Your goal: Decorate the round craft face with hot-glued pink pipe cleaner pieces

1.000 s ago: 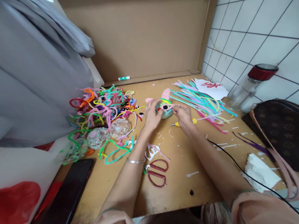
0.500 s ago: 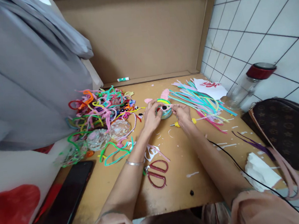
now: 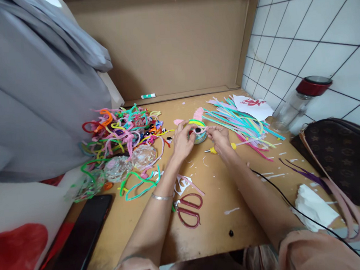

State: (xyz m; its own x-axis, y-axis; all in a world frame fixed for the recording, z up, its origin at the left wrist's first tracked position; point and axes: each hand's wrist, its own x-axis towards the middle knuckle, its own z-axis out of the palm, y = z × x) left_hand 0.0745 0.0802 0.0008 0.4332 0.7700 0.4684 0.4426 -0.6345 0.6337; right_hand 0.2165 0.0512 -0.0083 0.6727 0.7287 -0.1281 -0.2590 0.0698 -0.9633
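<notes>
A small round craft piece (image 3: 199,132), wrapped in green, yellow and pink with a black eye on it, stands on the brown table (image 3: 211,200). My left hand (image 3: 182,141) grips its left side. My right hand (image 3: 219,138) pinches a thin pink strip at its right side. A yellow-handled tool (image 3: 213,150) lies just under my right hand. Straight coloured pipe cleaners (image 3: 244,124) fan out to the right of my hands.
A tangle of bent pipe cleaners (image 3: 122,130) and clear glass balls (image 3: 131,161) lie at left. Red scissors (image 3: 189,208) sit between my forearms. A black phone (image 3: 81,238), brown bag (image 3: 351,161), red-lidded jar (image 3: 301,102), white tissue (image 3: 313,209) and black cable (image 3: 284,197) surround the work area.
Both hands stay on the round craft piece with only slight finger shifts. The view has tipped up a little.
</notes>
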